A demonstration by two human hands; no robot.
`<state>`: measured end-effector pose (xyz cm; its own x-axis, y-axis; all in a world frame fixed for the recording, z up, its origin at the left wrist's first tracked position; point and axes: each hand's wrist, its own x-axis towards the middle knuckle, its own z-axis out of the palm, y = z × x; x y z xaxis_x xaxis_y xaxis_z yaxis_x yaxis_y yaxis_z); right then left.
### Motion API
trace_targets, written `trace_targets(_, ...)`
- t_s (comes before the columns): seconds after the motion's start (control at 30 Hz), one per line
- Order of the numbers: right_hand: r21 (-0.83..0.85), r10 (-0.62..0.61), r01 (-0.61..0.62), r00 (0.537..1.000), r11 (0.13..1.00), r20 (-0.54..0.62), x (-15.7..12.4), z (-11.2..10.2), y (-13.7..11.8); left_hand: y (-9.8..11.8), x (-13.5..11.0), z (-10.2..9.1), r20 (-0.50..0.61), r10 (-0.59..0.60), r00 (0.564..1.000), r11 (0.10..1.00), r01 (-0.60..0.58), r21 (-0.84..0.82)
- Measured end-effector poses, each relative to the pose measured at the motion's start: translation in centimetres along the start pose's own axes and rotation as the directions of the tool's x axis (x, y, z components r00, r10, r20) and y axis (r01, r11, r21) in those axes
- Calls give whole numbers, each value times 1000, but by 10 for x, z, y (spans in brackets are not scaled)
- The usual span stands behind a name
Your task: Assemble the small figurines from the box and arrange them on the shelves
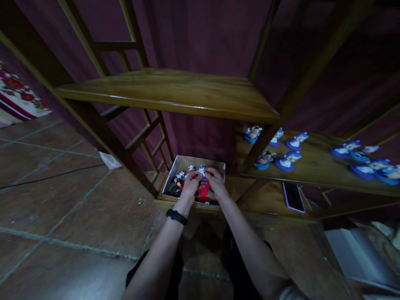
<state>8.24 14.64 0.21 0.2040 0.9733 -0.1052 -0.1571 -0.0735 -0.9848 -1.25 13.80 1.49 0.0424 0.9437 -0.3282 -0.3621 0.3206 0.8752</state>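
Over an open cardboard box [221, 167] on the bottom shelf, both my hands hold a small purple-and-white figurine [202, 170]. My left hand [191, 187] grips it from the left with closed fingers, and a black band circles that wrist. From the other side my right hand [216, 181] pinches the same figurine. Inside the box lie several other figurines, among them a blue-and-white one [191, 168] at the back and a dark-and-red one [179, 183] at the left. Red pieces [204, 191] show beneath my hands, partly covered by them.
A wooden shelf board [175, 91] spans above the box. On the shelf at the right stand several figurines, such as a purple-based one [287, 161] and a blue-based one [263, 160]. A phone [293, 197] lies below them. A dark cable [53, 176] crosses the tiled floor.
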Motion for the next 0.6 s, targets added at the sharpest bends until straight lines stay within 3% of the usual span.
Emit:
trace_targets(0.13,44,26,-26,1000,999,-13,-11,0,3,-7,-11,-1,-50,-16,999,1000,15,-13)
trace_targets(0.43,-29,9,-12,996,1000,-92,-40,-12,9,-27,-36,-4,-38,-76,996,990,71,-122)
trace_targets(0.6,-49,16,-19,998,999,-68,-61,-21,8,-36,-54,-2,-40,-105,994,978,96,-184)
